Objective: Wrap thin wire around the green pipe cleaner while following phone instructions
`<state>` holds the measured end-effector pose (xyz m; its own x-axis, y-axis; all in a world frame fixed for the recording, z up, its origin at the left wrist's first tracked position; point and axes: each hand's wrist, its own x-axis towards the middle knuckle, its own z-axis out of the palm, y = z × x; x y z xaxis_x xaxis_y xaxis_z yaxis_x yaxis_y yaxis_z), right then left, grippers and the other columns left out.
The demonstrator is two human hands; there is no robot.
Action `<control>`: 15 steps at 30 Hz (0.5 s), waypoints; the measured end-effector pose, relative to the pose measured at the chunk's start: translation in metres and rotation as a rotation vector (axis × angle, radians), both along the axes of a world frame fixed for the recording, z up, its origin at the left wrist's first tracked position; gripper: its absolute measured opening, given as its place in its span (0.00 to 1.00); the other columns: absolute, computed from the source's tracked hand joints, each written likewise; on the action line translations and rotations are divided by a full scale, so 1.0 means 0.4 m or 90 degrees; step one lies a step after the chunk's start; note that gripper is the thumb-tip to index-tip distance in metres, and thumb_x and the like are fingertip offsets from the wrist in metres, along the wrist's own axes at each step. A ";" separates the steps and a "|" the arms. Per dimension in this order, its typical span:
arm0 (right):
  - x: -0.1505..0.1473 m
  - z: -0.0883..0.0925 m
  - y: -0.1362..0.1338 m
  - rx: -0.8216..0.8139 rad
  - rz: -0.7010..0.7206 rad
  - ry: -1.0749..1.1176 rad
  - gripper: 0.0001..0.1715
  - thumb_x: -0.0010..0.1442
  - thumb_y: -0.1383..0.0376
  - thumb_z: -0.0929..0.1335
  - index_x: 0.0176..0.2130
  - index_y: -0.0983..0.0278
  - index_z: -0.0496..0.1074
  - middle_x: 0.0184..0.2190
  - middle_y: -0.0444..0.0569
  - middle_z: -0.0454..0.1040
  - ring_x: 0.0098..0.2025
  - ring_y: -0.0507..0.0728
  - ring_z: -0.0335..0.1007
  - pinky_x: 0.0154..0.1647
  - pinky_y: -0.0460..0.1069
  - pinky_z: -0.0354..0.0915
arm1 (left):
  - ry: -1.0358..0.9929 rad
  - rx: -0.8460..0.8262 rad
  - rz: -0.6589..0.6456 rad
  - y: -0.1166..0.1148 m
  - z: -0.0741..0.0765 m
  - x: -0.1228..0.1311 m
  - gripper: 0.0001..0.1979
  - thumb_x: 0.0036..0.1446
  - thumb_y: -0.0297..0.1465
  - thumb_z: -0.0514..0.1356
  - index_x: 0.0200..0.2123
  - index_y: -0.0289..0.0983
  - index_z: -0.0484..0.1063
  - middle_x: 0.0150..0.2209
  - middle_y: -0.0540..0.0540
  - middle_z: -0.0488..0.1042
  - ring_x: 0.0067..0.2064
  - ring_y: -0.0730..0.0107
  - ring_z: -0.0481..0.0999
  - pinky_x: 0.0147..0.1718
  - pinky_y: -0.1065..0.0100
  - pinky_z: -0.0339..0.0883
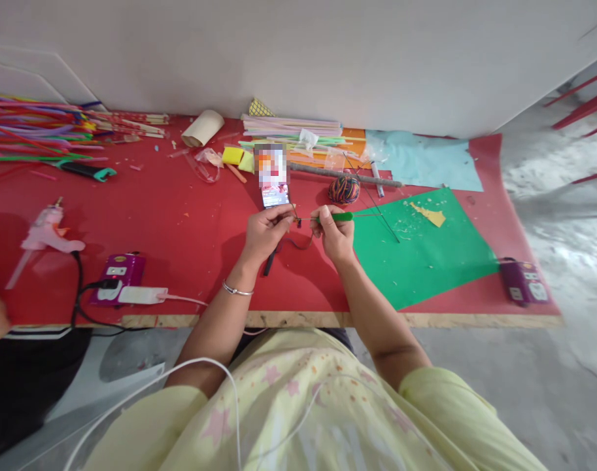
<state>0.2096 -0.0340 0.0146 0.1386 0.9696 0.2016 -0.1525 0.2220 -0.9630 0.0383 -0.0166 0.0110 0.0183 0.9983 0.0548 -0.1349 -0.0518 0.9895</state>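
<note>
My right hand (333, 233) is closed around a crochet hook (342, 216) with a green handle, its thin shaft pointing left. Pinched in my left hand (269, 229) is dark multicoloured yarn (299, 223), with a small worked bit at the fingertips by the hook's tip. A strand loops below, between the two hands. The multicoloured yarn ball (344, 190) lies just beyond my right hand. Behind my left hand stands a phone (273, 176) with its screen lit. Under my left wrist a dark strip-like object (270, 261) shows in part.
A green sheet (420, 255) with a yellow scrap (430, 214) lies to the right, beside a purple socket box (524, 281). Leftward are a pink glue gun (50, 229), another purple socket box (119, 271) and cables. Pipe cleaners (33, 127) and a cardboard tube (203, 128) line the back.
</note>
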 end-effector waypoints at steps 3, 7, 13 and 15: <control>-0.001 0.004 -0.007 0.008 -0.001 -0.021 0.22 0.66 0.46 0.71 0.35 0.62 0.79 0.24 0.42 0.73 0.23 0.47 0.64 0.23 0.45 0.60 | 0.007 0.005 0.005 0.000 0.001 0.000 0.16 0.51 0.36 0.73 0.43 0.38 0.86 0.34 0.43 0.83 0.32 0.69 0.77 0.31 0.68 0.71; -0.002 0.008 -0.015 0.039 -0.009 -0.073 0.21 0.67 0.48 0.70 0.36 0.62 0.79 0.25 0.42 0.74 0.24 0.48 0.66 0.25 0.46 0.62 | 0.018 0.016 0.005 0.002 -0.003 -0.001 0.16 0.52 0.36 0.72 0.44 0.39 0.86 0.34 0.44 0.84 0.32 0.69 0.78 0.30 0.69 0.70; -0.003 0.008 -0.025 0.107 -0.038 -0.200 0.21 0.70 0.50 0.67 0.36 0.61 0.79 0.28 0.44 0.75 0.28 0.50 0.69 0.30 0.48 0.66 | -0.012 0.000 0.001 0.002 -0.010 -0.005 0.15 0.54 0.37 0.71 0.45 0.40 0.86 0.31 0.46 0.83 0.25 0.75 0.72 0.22 0.72 0.63; -0.002 0.008 -0.029 0.135 -0.051 -0.231 0.19 0.71 0.51 0.67 0.36 0.61 0.79 0.29 0.45 0.76 0.30 0.51 0.71 0.32 0.49 0.67 | -0.033 -0.008 -0.003 0.002 -0.012 -0.005 0.15 0.55 0.37 0.70 0.45 0.39 0.86 0.30 0.46 0.82 0.24 0.76 0.71 0.21 0.73 0.62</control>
<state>0.2087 -0.0455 0.0179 0.0944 0.8905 0.4450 0.2140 0.4184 -0.8827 0.0362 -0.0157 0.0061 0.0204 0.9988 0.0436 -0.1856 -0.0390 0.9818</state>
